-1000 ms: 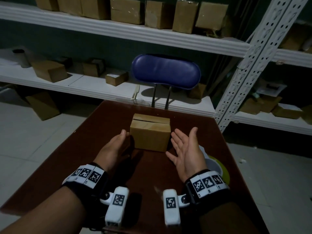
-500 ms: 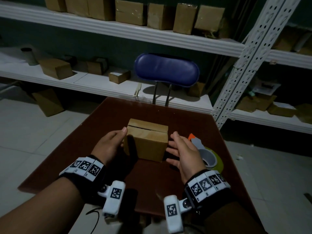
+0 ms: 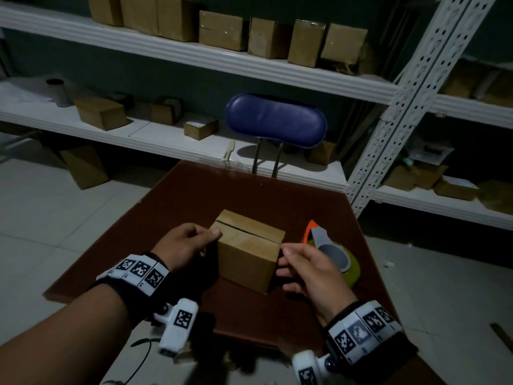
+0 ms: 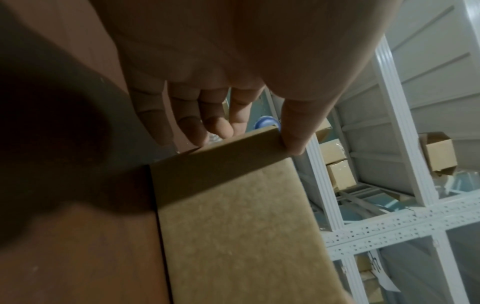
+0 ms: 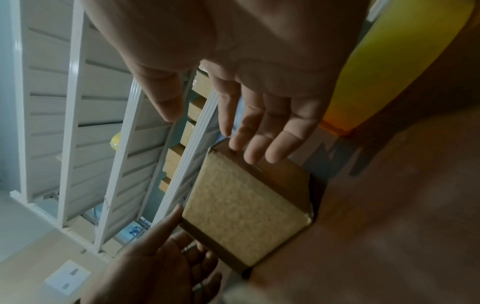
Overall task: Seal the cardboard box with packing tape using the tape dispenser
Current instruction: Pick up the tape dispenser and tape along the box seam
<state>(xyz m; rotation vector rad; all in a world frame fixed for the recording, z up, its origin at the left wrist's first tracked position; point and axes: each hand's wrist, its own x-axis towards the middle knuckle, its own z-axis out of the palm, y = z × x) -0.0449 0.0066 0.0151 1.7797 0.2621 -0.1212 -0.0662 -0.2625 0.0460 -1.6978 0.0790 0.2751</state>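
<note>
A small cardboard box (image 3: 248, 251) stands on the brown table (image 3: 194, 195), its top flaps down with a dark seam between them. My left hand (image 3: 191, 241) grips its left top edge, thumb on top and fingers on the side face; the left wrist view shows the box (image 4: 233, 226) under that thumb. My right hand (image 3: 301, 263) has straight fingers touching the box's right face, thumb free. The right wrist view shows this hand (image 5: 259, 123) above the box (image 5: 244, 216). The tape dispenser (image 3: 330, 251), with orange blade, grey handle and yellow roll, lies just right of the right hand.
A blue chair back (image 3: 276, 120) stands behind the table's far edge. White metal shelving (image 3: 402, 101) with several cardboard boxes fills the background. The table's near edge (image 3: 249, 340) is close to my wrists. Pale tiled floor lies on both sides.
Both hands have closed in from open palms beside the box to touching it. The box has slid nearer to me and turned slightly. The tape dispenser has come into view.
</note>
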